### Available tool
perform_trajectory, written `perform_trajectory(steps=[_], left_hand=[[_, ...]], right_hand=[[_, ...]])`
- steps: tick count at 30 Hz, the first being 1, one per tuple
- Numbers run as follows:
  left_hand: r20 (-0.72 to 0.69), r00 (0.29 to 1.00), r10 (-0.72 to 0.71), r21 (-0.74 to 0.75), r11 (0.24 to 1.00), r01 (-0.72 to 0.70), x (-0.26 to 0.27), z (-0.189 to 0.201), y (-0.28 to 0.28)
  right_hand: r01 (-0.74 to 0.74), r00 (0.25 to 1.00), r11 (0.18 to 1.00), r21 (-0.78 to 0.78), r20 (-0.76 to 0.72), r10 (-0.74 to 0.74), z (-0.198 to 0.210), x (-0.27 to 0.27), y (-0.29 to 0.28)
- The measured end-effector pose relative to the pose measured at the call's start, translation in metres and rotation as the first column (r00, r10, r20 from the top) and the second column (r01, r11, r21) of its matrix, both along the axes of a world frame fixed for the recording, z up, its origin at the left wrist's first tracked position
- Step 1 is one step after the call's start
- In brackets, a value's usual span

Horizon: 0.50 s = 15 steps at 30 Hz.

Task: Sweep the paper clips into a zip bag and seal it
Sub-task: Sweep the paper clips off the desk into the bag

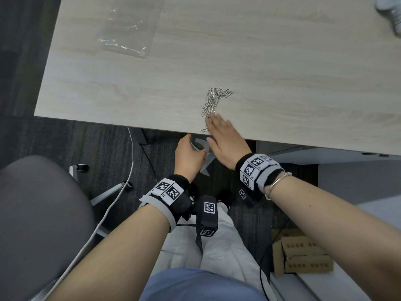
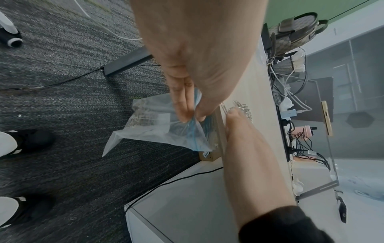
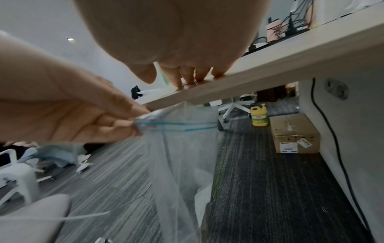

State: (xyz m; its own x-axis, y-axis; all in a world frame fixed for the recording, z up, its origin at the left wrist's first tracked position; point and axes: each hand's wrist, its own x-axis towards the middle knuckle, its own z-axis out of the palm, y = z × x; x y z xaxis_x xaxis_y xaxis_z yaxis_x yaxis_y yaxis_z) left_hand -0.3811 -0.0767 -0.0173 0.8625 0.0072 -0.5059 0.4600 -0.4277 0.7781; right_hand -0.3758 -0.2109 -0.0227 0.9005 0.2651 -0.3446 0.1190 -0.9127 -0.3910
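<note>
A loose pile of silver paper clips (image 1: 213, 101) lies on the light wood table (image 1: 282, 72) close to its near edge. My right hand (image 1: 213, 129) lies flat on the table, its straight fingertips (image 3: 188, 78) touching the near end of the pile (image 2: 242, 108). One clip (image 1: 204, 130) sits right at the edge. Just below that edge my left hand (image 1: 198, 149) pinches the blue zip strip of a clear zip bag (image 2: 153, 128). The bag (image 3: 182, 156) hangs down with its mouth under the table edge; some clips show inside it.
A second clear plastic bag (image 1: 128, 33) lies flat at the table's far left. A grey-white object (image 1: 390, 11) sits at the far right corner. Below are a grey chair (image 1: 39, 213), a white cable (image 1: 121, 192), cardboard boxes (image 1: 301, 255) and a yellow bottle (image 3: 259, 116).
</note>
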Motion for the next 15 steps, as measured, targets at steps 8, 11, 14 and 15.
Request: perform_trajectory(steps=[8, 11, 14, 15], left_hand=[[0.014, 1.000, -0.022, 0.032, 0.999, 0.022, 0.001, -0.001, 0.003], [0.009, 1.000, -0.027, 0.029, 0.999, 0.026, 0.002, -0.001, 0.002], [-0.030, 0.999, -0.019, -0.002, 1.000, 0.019, 0.002, -0.002, 0.003], [-0.036, 0.999, -0.022, -0.012, 1.000, 0.022, 0.003, -0.002, 0.004]], right_hand=[[-0.115, 0.993, 0.980, 0.164, 0.013, 0.114, 0.004, -0.038, 0.005], [-0.100, 0.992, 0.984, 0.145, 0.087, 0.088, 0.009, -0.030, -0.003], [0.030, 0.996, 0.997, 0.077, 0.083, -0.037, 0.012, 0.002, -0.012], [0.092, 0.992, 0.993, 0.068, 0.078, -0.097, 0.012, 0.016, -0.016]])
